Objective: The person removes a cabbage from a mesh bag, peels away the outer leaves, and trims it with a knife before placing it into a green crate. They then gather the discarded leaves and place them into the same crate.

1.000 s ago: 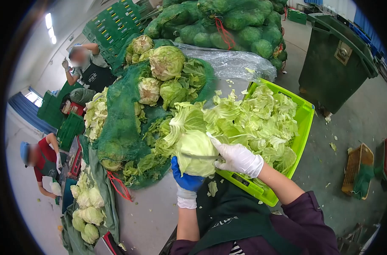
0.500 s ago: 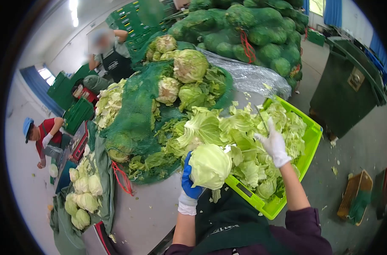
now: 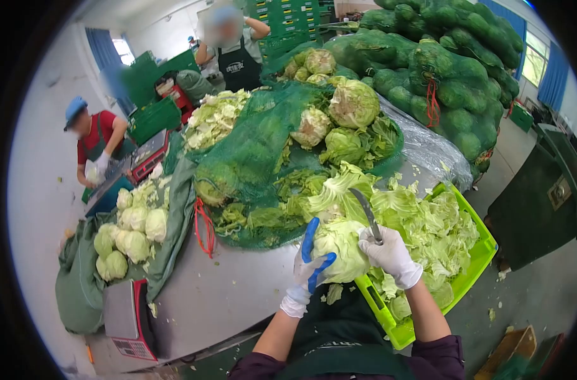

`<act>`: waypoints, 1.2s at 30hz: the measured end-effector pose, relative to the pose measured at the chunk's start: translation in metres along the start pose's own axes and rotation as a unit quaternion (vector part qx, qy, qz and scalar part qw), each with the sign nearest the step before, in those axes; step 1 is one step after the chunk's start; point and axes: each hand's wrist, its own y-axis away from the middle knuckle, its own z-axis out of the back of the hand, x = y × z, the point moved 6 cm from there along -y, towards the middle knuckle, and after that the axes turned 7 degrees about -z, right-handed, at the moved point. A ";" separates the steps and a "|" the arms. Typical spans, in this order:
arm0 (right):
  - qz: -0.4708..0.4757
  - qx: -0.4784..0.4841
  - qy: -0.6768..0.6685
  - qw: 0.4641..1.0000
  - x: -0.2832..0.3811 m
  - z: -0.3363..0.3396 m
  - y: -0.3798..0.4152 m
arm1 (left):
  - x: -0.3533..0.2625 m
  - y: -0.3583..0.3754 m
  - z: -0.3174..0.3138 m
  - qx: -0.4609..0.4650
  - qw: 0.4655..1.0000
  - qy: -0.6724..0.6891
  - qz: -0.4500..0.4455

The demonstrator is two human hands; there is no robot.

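A pale green cabbage point(image 3: 344, 254) is held in front of my apron. My left hand point(image 3: 306, 271), in a white glove with blue fingers, supports its left side, fingers spread against the leaves. My right hand point(image 3: 391, 256), gloved in white, grips a knife with a curved blade point(image 3: 364, 208) and is against the cabbage's right side. The blade points up and away from me. Just beyond, large loose outer leaves point(image 3: 340, 195) lie on the pile. A bright green crate point(image 3: 486, 247) full of leaves stands to the right, below my right forearm.
A green mesh sack point(image 3: 250, 136) with untrimmed cabbages point(image 3: 353, 103) spreads over the metal table point(image 3: 237, 285). Trimmed cabbages point(image 3: 135, 246) and a scale point(image 3: 127, 316) are at left. Full sacks point(image 3: 453, 95) rise behind; a dark bin point(image 3: 542, 196) stands right. Two co-workers point(image 3: 104, 136) are across the table.
My right hand has moved from over the crate to the cabbage, bringing the knife beside it. My left hand's grip has shifted on the cabbage. The view has turned left.
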 end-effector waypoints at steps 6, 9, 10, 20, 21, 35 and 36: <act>0.036 -0.021 0.025 0.999 0.011 0.002 -0.003 | -0.014 0.002 0.000 0.019 1.000 -0.008 -0.018; 0.059 0.027 0.098 0.993 0.016 -0.010 0.000 | -0.021 0.005 -0.004 0.022 0.999 -0.020 -0.011; 0.060 0.010 0.101 0.993 0.017 -0.009 0.002 | -0.021 0.008 -0.005 0.000 1.000 0.002 0.006; 0.248 -0.538 0.471 0.654 -0.093 0.183 0.018 | 0.018 0.004 0.072 -0.137 0.978 0.156 -0.035; 0.106 -0.498 0.390 0.767 -0.083 0.177 0.021 | 0.017 0.003 0.082 -0.152 0.976 0.151 -0.045; -0.041 -0.211 0.232 0.949 -0.180 0.138 -0.050 | -0.284 0.013 0.358 -0.233 0.924 0.177 -0.247; -0.082 -0.216 0.238 0.943 -0.196 0.150 -0.050 | -0.307 0.013 0.374 -0.236 0.923 0.149 -0.264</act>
